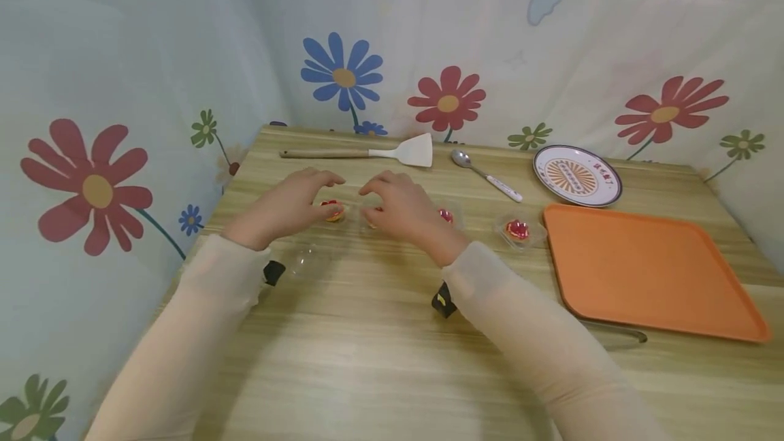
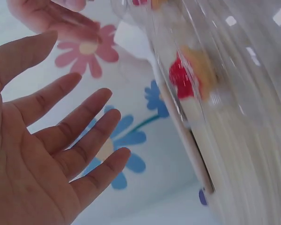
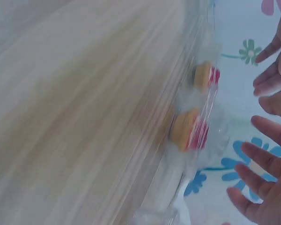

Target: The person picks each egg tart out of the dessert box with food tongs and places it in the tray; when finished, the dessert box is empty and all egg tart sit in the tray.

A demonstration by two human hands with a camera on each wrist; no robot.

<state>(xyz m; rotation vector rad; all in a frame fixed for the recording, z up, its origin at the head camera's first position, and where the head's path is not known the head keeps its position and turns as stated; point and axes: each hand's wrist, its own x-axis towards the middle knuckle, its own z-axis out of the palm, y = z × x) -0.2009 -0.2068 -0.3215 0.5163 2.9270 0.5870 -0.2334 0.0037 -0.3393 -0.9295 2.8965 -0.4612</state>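
Note:
My left hand and right hand hover over the table's middle, facing each other with a gap between them. Both are empty, and the left wrist view shows the left fingers spread apart. Under the left fingertips sits a small tart with red topping in a clear plastic container. A second tart shows only in part beside my right hand. Past the right wrist, another red-topped tart is partly covered. A clear plastic lid or cup lies in front of my left hand.
A further tart in clear packaging stands left of the orange tray. Along the back lie a white spatula with a wooden handle, a spoon and a round plate. A metal piece pokes out below the tray. Flowered cloth hangs behind.

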